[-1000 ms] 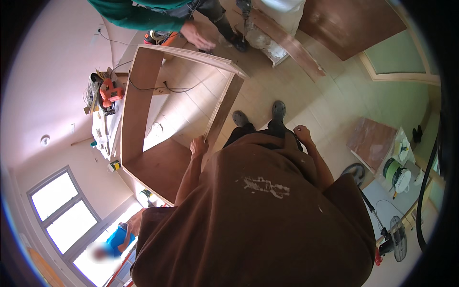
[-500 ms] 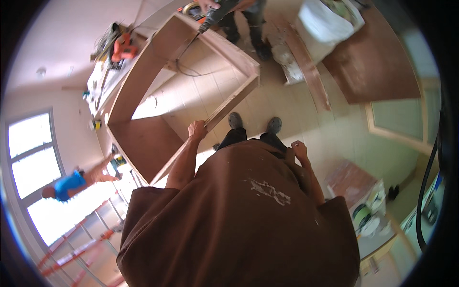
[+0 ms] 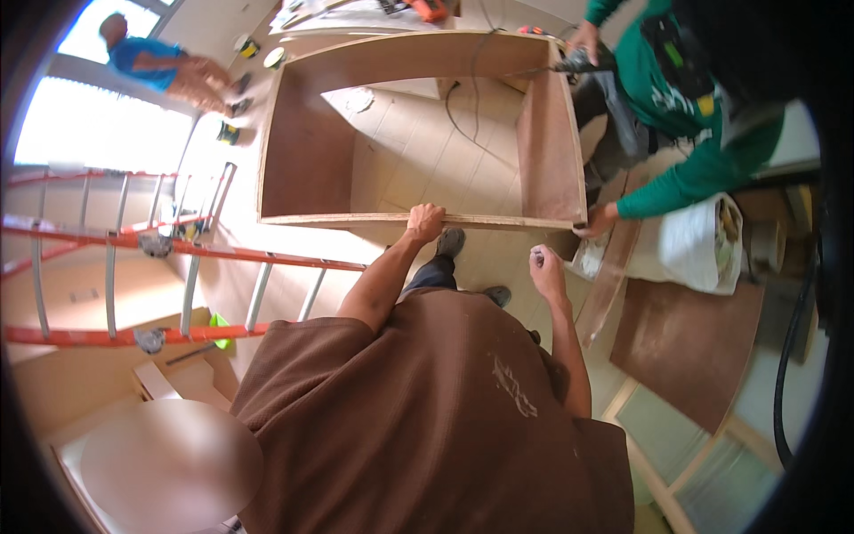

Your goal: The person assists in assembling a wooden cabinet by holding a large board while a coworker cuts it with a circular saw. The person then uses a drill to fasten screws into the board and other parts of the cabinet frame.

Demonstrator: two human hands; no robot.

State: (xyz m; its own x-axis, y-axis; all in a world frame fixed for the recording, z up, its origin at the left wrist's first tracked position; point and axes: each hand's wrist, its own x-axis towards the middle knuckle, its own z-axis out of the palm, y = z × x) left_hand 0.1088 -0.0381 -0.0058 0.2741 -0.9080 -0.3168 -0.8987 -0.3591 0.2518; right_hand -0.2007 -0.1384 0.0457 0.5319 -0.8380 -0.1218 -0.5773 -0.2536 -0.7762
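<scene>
Our left hand (image 3: 425, 222) grips the near edge of the plywood cabinet (image 3: 418, 219); our right hand (image 3: 543, 267) hangs fisted just beside it, seemingly empty. The box looks assembled, though a co-worker's drill (image 3: 576, 60) works its far corner.

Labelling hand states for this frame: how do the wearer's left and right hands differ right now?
The left hand rests on the near top edge of the open plywood box, fingers curled over it; the right hand touches nothing and hangs apart from the box. The left arm reaches further forward; the right hand sits nearer the body, closed in a loose fist. Both are bare and come from the brown shirt.
</scene>
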